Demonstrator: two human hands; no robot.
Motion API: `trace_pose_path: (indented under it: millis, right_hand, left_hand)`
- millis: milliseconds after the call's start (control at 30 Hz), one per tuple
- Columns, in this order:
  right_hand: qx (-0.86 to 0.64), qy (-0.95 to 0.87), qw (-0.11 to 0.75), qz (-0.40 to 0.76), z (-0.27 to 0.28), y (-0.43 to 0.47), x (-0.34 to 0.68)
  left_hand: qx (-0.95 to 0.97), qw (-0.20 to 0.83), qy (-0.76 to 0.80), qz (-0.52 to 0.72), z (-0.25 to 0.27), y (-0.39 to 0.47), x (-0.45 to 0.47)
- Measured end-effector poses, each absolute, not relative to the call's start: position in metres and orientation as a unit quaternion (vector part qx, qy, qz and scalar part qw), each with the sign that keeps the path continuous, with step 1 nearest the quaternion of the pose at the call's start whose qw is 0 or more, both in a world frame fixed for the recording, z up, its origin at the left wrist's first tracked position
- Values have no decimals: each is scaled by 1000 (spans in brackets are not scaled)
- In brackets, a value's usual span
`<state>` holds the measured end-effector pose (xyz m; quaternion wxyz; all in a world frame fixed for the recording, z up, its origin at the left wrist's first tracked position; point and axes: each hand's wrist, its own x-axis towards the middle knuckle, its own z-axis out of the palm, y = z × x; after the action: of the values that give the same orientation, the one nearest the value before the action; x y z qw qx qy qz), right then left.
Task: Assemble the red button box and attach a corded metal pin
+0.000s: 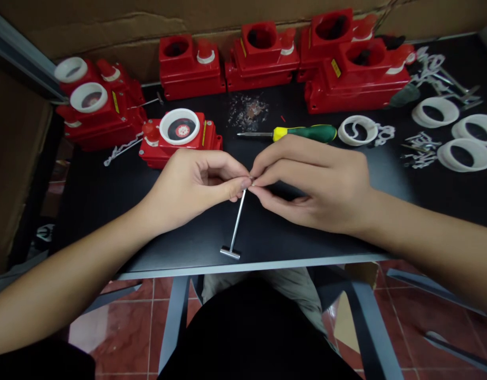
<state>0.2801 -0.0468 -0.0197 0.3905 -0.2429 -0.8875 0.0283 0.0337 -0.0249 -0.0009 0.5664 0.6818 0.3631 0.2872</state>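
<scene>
Both hands pinch the top end of a T-shaped metal pin (235, 224), left hand (191, 182) and right hand (310, 184) meeting fingertip to fingertip above the black table (108, 211). The pin hangs crossbar-down near the table's front edge. Behind lie a green-and-yellow screwdriver (302, 133) and red housings (180, 137).

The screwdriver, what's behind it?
Behind the screwdriver lies a little pile of scraps, then red boxes along cardboard. Whatever sits behind the boxes is hidden.
</scene>
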Motion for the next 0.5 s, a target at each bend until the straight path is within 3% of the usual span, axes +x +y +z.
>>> trace_pose_path:
  millis: [500]
  right_hand:
    - [-285, -865, 394, 126, -9, -51, 279]
  left_hand:
    - [715, 513, 355, 316, 3, -29, 35]
